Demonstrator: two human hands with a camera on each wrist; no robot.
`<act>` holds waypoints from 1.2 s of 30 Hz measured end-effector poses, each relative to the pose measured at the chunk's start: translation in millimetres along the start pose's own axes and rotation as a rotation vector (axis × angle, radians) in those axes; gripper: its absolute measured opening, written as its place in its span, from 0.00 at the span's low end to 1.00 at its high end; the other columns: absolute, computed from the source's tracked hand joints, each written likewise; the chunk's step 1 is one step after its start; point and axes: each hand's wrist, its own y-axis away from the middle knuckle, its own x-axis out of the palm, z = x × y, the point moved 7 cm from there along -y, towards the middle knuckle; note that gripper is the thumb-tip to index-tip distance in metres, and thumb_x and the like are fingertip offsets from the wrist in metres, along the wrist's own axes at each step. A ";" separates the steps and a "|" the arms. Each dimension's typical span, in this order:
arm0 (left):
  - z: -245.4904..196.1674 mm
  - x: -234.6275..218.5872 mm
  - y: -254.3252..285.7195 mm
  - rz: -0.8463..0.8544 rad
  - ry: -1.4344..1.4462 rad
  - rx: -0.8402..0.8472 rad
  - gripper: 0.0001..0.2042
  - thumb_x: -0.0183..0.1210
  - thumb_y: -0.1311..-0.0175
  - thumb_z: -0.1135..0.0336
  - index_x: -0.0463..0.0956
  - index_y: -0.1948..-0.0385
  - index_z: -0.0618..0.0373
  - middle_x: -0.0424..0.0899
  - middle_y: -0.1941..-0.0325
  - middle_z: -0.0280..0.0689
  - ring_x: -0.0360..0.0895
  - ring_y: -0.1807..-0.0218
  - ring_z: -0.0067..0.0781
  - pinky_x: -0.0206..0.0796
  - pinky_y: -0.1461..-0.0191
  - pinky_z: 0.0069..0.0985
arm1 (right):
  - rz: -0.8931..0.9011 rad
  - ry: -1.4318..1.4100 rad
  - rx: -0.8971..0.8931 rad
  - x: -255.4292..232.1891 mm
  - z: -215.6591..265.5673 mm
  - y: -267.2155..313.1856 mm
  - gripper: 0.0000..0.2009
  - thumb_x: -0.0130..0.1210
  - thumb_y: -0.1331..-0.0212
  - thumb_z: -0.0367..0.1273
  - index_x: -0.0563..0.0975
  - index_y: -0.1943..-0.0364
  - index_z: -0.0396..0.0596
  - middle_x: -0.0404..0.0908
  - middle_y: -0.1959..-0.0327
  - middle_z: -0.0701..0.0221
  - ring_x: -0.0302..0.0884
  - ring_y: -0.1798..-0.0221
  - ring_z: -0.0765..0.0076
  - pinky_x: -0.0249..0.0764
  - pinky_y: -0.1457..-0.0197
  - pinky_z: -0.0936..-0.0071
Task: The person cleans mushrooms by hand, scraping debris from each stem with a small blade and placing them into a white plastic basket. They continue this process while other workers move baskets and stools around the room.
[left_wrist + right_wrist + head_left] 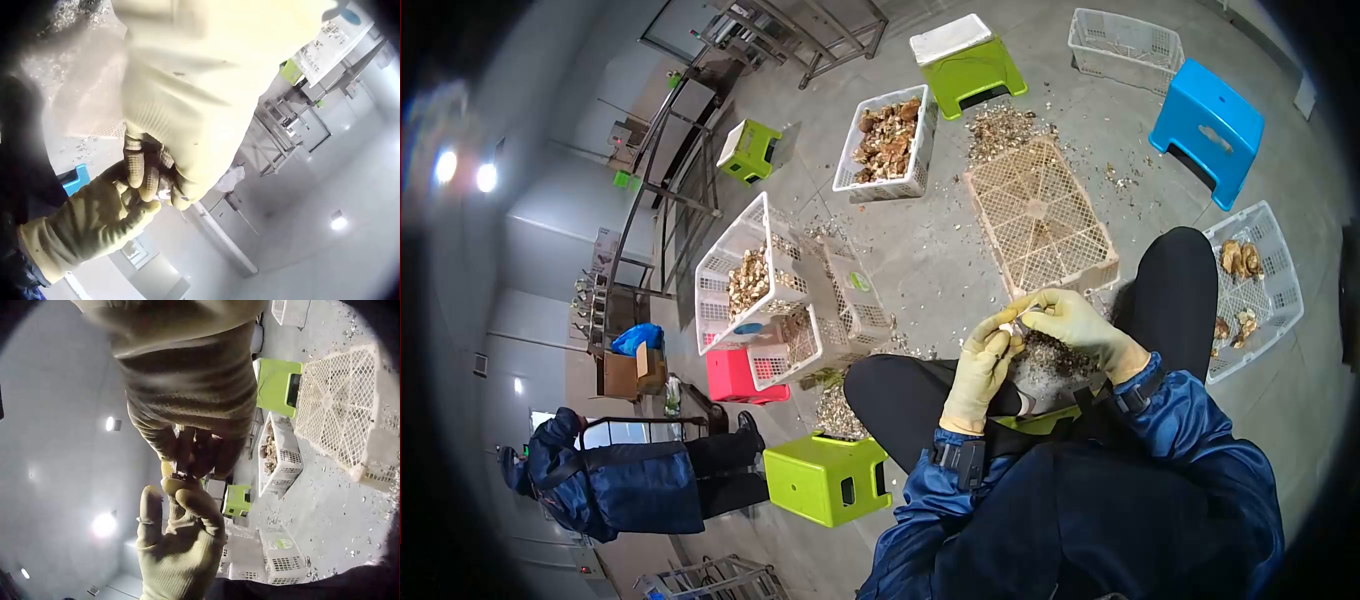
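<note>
Both hands wear pale yellow gloves and meet in front of the lap. My left hand (980, 375) pinches a small, pale mushroom piece (164, 190) between thumb and fingertips. My right hand (1082, 328) closes in from the other side, its curled fingers (206, 453) gripping at the same piece. The gloves hide most of the mushroom, and I cannot tell whether a small tool is in the right hand. Below the hands lies a heap of dark and pale trimmings (1050, 362) on the floor between the knees.
An upturned crate (1040, 205) stands ahead. At the right, a white crate (1280, 290) holds several mushrooms. Fuller crates (920, 175) and stacked crates (785, 290) stand ahead and left. Stools include a green one (820, 485) and a blue one (1215, 125). Another person (635, 485) stands left.
</note>
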 end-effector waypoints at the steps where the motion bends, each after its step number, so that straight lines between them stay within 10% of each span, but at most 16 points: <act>1: 0.4 -2.7 -0.8 -0.005 -0.010 -0.014 0.14 0.53 0.29 0.72 0.74 0.44 0.60 0.81 0.50 0.38 0.78 0.56 0.24 0.74 0.48 0.22 | 0.019 -0.002 0.009 2.5 2.7 1.3 0.13 0.55 0.35 0.28 0.77 0.48 0.36 0.82 0.57 0.72 0.78 0.55 0.80 0.74 0.49 0.81; 11: 9.0 -5.9 -6.7 -0.032 0.111 0.062 0.13 0.52 0.27 0.72 0.73 0.43 0.58 0.80 0.47 0.40 0.77 0.46 0.30 0.70 0.41 0.27 | 0.018 0.027 0.033 5.8 -2.7 2.5 0.13 0.56 0.36 0.26 0.77 0.49 0.36 0.83 0.58 0.71 0.79 0.55 0.79 0.74 0.49 0.81; 24: 14.0 -9.4 -5.3 -0.136 0.143 0.005 0.05 0.58 0.31 0.72 0.81 0.59 0.50 0.83 0.54 0.34 0.79 0.58 0.23 0.73 0.53 0.19 | 0.034 0.045 -0.007 2.8 -4.8 -0.9 0.13 0.55 0.36 0.27 0.78 0.49 0.35 0.82 0.55 0.70 0.77 0.55 0.80 0.74 0.49 0.81; 36: 22.2 -11.9 -8.2 -0.107 0.211 0.054 0.08 0.57 0.30 0.71 0.77 0.52 0.55 0.80 0.56 0.33 0.76 0.56 0.23 0.70 0.52 0.21 | 0.033 0.044 -0.009 3.8 -0.8 1.8 0.12 0.56 0.36 0.27 0.78 0.51 0.35 0.83 0.57 0.70 0.78 0.56 0.79 0.74 0.49 0.81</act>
